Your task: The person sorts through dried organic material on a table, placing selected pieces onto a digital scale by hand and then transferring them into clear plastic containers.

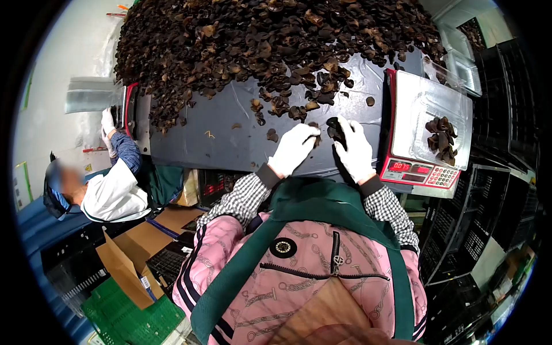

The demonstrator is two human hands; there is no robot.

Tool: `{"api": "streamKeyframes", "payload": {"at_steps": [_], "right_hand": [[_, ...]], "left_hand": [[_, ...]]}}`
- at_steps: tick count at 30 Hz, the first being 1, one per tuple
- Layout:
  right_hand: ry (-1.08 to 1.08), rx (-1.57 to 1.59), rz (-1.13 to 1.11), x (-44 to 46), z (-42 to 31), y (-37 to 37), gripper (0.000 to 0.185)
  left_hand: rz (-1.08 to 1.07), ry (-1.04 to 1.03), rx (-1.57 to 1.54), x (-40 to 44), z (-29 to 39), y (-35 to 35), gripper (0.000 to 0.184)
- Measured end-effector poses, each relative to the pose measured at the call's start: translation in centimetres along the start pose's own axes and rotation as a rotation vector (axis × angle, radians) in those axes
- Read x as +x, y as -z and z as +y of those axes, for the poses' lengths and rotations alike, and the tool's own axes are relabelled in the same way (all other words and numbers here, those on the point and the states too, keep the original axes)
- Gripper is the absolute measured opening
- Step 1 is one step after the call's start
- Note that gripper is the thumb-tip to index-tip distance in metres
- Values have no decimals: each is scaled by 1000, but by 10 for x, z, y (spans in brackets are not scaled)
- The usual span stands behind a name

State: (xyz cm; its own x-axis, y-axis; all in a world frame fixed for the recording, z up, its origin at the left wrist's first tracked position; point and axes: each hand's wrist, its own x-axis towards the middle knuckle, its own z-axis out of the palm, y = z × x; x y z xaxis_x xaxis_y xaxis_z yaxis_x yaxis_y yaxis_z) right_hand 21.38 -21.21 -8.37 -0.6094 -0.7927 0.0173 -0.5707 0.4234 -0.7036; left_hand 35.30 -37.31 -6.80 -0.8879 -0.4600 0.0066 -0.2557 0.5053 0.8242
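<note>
Gripping piece (333,130) left of scale (418,171): our right hand (355,150) half-closed; left hand (294,149) curled, hold unclear. Slack pinch might drop it.

L hand (295,148), R hand (356,150) w/ dk pcs (334,129)

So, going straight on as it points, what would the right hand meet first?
Past the dark piece the right hand holds, probably loose brown pieces fringing the pile; depth is unclear.

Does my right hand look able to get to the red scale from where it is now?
Probably yes: the right hand is close beside the red scale, with only bare tabletop visible between, though its fingers hold a dark piece.
</note>
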Motion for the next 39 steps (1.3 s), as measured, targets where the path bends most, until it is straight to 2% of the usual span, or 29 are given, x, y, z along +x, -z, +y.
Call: {"api": "streamKeyframes", "payload": {"at_steps": [1,3,5,6,8,9,11,12,13,15,16,17,21,25,27,29,32,36,39], "right_hand": [[85,-73,11,7,1,-6,69],[148,-229,-85,20,8,-19,53],[157,-286,-51,26,25,-38,37],[155,-189,15,24,32,-41,32],[151,32,163,22,35,-40,22],[114,79,169,21,36,-37,22],[-83,393,154,15,42,-42,21],[-224,611,53,18,31,-30,19],[-550,977,-133,16,21,-11,19],[-665,1232,-85,9,20,-10,19],[-692,1259,-94,5,22,-9,21],[-694,1279,-91,2,19,-6,21],[-734,1288,-94,-13,12,-1,22],[-719,1306,-94,-19,16,-9,23],[-717,1310,-91,-19,16,-8,23],[-719,1305,-82,-20,13,-1,23],[-728,1283,-71,-23,13,5,24],[-739,1259,-75,-24,14,5,23],[-732,1264,-66,-24,10,4,23]], "left_hand": [[-51,112,-81,-12,5,8,19],[-5,112,-32,-24,-5,16,23],[60,128,14,-26,-7,25,25],[93,197,17,-22,-6,29,27],[243,50,212,-6,-9,27,22],[300,-25,341,2,-11,25,21],[252,-70,511,20,-11,22,18],[260,-111,526,28,-22,12,22],[266,-152,541,34,-34,-1,27],[324,-159,552,47,-37,-21,46],[247,-90,571,52,-44,-32,65],[249,-96,655,60,-43,-39,74],[207,-19,593,93,-29,-48,83],[228,-17,707,112,-27,-55,64],[291,-31,576,109,-35,-58,32],[332,-116,470,84,-48,-57,25],[352,-244,503,36,-44,-48,26],[248,-187,611,-1,-47,-46,36],[240,-165,637,10,-45,-40,43]]}}
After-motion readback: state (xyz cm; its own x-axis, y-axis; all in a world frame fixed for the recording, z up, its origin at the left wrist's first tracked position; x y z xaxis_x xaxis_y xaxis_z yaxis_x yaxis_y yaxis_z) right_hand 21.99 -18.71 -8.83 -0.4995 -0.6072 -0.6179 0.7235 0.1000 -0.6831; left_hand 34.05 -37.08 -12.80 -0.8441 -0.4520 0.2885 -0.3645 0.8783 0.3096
